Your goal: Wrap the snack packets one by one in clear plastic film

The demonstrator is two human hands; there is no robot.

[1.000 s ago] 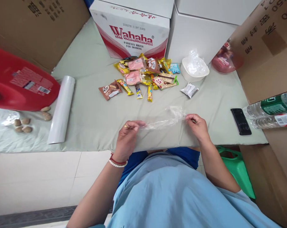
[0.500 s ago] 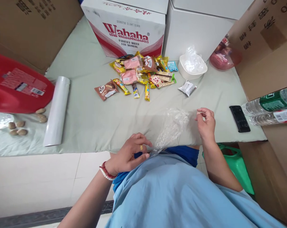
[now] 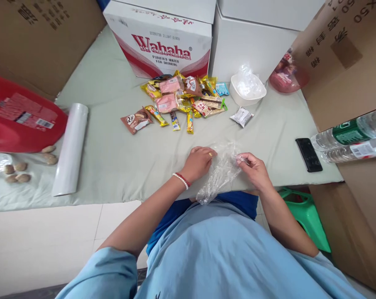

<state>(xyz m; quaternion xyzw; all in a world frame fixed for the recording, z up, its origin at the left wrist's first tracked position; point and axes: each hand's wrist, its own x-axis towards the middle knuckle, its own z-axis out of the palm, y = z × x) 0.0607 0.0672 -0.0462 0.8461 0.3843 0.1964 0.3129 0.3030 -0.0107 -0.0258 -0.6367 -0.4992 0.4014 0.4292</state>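
A crumpled clear plastic bag (image 3: 217, 178) lies at the table's front edge, its lower end hanging over toward my lap. With thumb and fingertips, my right hand (image 3: 253, 169) pinches the bag's upper right side. My left hand (image 3: 201, 162), wearing a ring and bracelets, is closed at the bag's upper left edge; its thumb is hidden beneath. Beyond the hands lies a heap of wrapped snacks (image 3: 172, 101), in pink, yellow and brown packets. A small silver packet (image 3: 242, 117) rests apart from the heap, to its right.
Behind the snacks stand a Wahaha carton (image 3: 163, 45) and a white bowl (image 3: 248, 97) holding clear plastic. To the left are a plastic roll (image 3: 71, 149), a red container (image 3: 23, 116) and several walnut-like pieces (image 3: 21, 167). A phone (image 3: 308, 154) and bottles (image 3: 352, 135) lie right.
My left hand has moved up and right from the table edge to the bag's upper left. My right hand has come in leftward and taken hold of the bag.
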